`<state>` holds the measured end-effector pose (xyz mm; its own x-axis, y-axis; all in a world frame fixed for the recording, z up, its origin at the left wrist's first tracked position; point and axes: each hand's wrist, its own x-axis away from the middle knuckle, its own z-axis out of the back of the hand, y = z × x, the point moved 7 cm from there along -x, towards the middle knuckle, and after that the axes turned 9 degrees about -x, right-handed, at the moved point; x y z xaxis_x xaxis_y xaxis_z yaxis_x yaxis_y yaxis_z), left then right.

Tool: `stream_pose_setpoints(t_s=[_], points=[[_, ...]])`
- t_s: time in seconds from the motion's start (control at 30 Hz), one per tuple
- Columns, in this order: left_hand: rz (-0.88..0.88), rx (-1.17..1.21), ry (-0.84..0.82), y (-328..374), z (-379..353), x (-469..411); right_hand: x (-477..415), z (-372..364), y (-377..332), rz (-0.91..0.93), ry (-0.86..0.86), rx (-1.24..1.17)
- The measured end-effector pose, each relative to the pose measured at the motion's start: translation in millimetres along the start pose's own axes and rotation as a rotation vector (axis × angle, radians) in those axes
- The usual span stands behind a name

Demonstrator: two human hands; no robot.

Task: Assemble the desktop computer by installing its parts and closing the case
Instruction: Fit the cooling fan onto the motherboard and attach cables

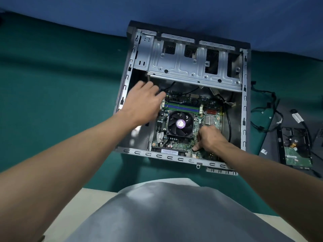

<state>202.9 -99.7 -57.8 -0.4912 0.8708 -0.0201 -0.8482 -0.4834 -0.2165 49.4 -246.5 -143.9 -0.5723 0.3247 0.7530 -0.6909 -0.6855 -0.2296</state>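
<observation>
Our right hand [210, 139] clenched, thumb bracing the motherboard [174, 145] at 5 o'clock; left hand [145, 103] grip we cannot tell; ease the 11 o'clock cable [170, 86] gently.

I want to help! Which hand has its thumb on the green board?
The right hand, fingers curled, thumb pressing the near edge of the motherboard; the left hand reaches by the black cables.

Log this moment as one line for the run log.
case open | left hand over motherboard far-left corner, blurred | right hand thumb on its near edge | hard drive outside, right
</observation>
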Motion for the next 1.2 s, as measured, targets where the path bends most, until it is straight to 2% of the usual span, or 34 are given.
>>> stream_pose_setpoints(t_s=[0.1,0.17,0.27,0.37,0.53,0.67,0.7,0.8,0.9,0.97,1.1,1.2], points=[[0.231,0.163,-0.443,-3,-42,-5,7,1,6,-0.038,-0.025,0.0],[0.377,0.35,-0.63,-6,-66,0,11,-2,10,-0.044,-0.022,0.028],[0.515,0.556,-0.706,-6,-86,5,15,0,8,0.015,0.042,-0.052],[0.585,0.541,-0.682,-10,-90,3,25,10,3,0.082,0.104,-0.28],[0.534,0.364,-0.538,-10,-66,-17,39,19,-7,0.182,0.162,-0.39],[0.461,0.533,-0.28,20,-25,-35,42,20,-13,0.176,0.184,-0.541],[0.418,0.611,-0.26,31,-15,-38,42,22,-15,0.172,0.214,-0.626],[0.219,0.789,-0.36,73,6,-38,38,27,-14,0.095,0.275,-1.101],[0.131,0.783,-0.355,92,18,-34,31,24,-14,-0.019,0.164,-1.731],[0.064,0.81,-0.348,95,21,-31,27,26,-11,-0.092,0.117,-1.985],[-0.121,0.784,-0.526,93,14,-18,24,38,-7,-0.11,0.117,-2.066],[-0.141,0.733,-0.671,77,5,-10,27,43,-7,-0.119,0.135,-2.021]])
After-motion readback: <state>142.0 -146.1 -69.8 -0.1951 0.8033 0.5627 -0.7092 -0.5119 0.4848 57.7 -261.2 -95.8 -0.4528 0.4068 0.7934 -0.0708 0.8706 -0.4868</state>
